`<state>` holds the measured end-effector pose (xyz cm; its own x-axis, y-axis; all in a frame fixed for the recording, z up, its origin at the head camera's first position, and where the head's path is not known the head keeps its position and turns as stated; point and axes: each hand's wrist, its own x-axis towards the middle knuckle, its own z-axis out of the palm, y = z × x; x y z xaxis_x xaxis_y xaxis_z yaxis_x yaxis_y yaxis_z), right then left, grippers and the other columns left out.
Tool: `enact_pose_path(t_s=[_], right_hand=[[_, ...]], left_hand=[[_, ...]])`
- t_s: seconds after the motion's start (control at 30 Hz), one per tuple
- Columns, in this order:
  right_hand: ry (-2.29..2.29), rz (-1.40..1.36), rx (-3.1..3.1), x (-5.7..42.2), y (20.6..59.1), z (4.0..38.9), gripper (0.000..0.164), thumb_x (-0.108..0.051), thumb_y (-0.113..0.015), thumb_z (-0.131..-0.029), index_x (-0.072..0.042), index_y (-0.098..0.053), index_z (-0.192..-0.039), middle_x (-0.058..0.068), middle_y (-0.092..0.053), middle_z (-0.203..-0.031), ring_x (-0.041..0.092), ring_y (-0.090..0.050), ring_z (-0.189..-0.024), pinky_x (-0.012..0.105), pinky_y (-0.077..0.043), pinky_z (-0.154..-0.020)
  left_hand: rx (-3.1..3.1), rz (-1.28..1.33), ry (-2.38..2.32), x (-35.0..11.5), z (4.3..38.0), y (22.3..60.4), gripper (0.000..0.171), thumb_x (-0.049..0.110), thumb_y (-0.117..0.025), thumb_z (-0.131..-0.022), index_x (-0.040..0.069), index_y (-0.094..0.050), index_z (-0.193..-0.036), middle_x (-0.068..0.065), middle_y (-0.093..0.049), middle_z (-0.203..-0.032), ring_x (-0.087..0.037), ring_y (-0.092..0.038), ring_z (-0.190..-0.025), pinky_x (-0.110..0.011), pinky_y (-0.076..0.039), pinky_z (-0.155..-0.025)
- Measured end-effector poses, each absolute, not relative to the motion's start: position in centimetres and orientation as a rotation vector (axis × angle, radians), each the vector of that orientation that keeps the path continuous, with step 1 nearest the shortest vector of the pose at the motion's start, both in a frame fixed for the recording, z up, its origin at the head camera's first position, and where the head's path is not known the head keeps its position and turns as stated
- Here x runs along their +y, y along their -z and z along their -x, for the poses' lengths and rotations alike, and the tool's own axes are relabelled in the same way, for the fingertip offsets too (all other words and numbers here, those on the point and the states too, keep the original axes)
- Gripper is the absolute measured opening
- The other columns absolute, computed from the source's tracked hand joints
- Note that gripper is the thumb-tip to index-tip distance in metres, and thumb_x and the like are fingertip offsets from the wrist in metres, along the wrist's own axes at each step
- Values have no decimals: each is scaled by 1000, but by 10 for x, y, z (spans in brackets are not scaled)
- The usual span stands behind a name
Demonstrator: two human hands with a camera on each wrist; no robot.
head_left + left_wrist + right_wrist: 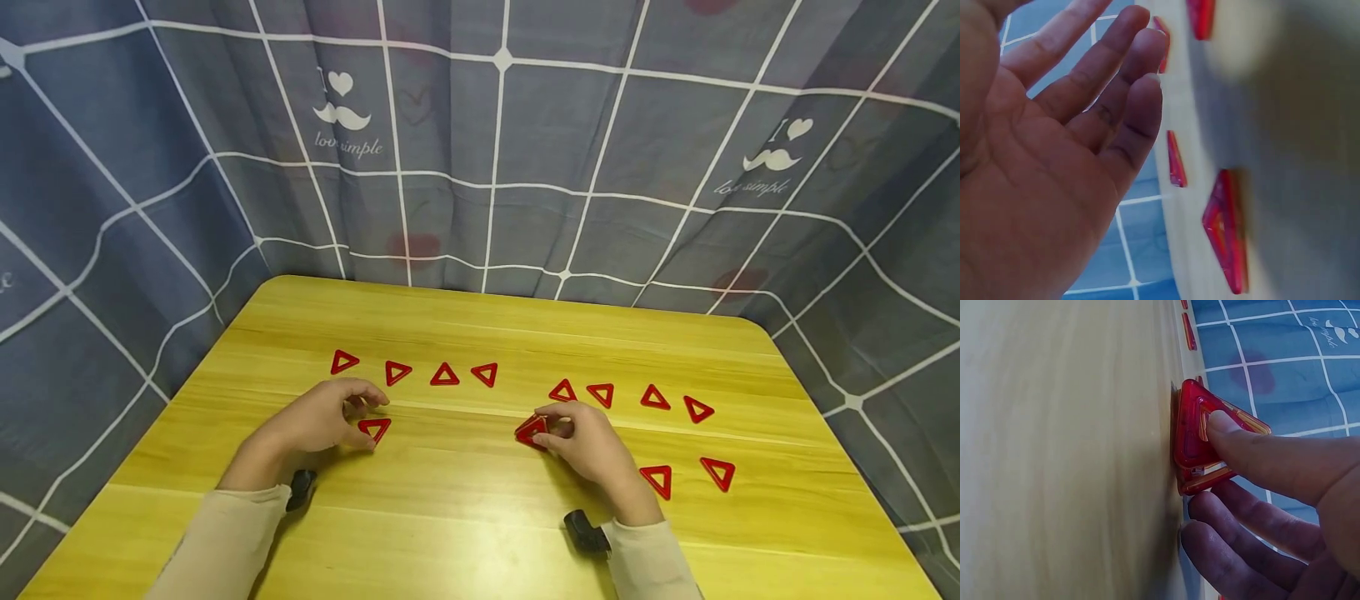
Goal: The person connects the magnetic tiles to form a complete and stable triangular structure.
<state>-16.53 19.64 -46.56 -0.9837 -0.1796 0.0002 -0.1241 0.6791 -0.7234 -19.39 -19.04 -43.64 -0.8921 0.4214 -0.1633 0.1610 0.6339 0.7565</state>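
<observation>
My right hand point(588, 437) pinches a small pyramid-like piece of red triangle frames point(1194, 428) low over the table, the thumb flat on one face and fingers behind and below it. In the right wrist view its triangles lean together at angles, with a gap along the lower edge. My left hand point(326, 417) hovers at the left with fingers spread and loosely bent, holding nothing. Between its thumb and fingers, as seen from the head, a single red triangle frame point(374, 430) lies on the table. The left wrist view shows the palm point(1035, 194) and extended fingers.
Red triangle frames lie along the back of the wooden table point(450, 517), such as a left one point(344, 362) and a right one point(698, 409). Two more triangles point(658, 481) lie beside the right forearm. A grey checked curtain point(450, 150) hangs behind the table.
</observation>
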Motion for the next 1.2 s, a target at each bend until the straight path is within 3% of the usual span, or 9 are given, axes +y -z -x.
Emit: enact_pose_path(t_s=[0.2, 0.4, 0.6, 0.73, 1.2], right_hand=[[1213, 256, 2811, 199, 465, 165, 32, -10, -83, -83, -9, -75, -114, 1, -70, -100, 8, -64, -76, 28, -52, -67], [1220, 248, 2798, 201, 465, 165, 34, -10, -84, -83, -8, -75, -115, 0, -70, -99, 8, -65, -77, 28, -52, -69], [1227, 257, 2792, 201, 465, 165, 34, -9, -83, -83, -8, -74, -116, 0, -71, -99, 9, -65, -78, 28, -53, -69], [1228, 261, 2790, 201, 465, 165, 34, -9, -83, -83, -7, -74, -116, 0, -71, -100, 9, -65, -78, 28, -53, -69], [1201, 253, 2796, 200, 464, 165, 34, -9, -83, -84, -7, -74, -117, 0, -71, -99, 9, -63, -77, 29, -52, -69]], left_hand=[[2510, -560, -1107, -191, 192, 445, 52, 0, -89, -72, 5, -67, -120, -2, -66, -115, -26, -61, -107, -48, -47, -97], [2543, -581, -1065, -188, 192, 447, 50, 1, -88, -74, 3, -67, -119, -4, -65, -117, -27, -61, -108, -48, -48, -97], [2606, -581, -1032, -186, 190, 449, 49, 11, -91, -73, 4, -70, -116, -2, -61, -101, -22, -54, -88, -35, -48, -79], [2606, -599, -1049, -187, 189, 450, 50, 9, -92, -72, 1, -71, -117, -3, -58, -93, -21, -52, -82, -29, -46, -70], [2550, -510, -1076, -185, 192, 450, 45, 10, -91, -73, 1, -70, -112, -3, -60, -90, -21, -54, -81, -30, -48, -70]])
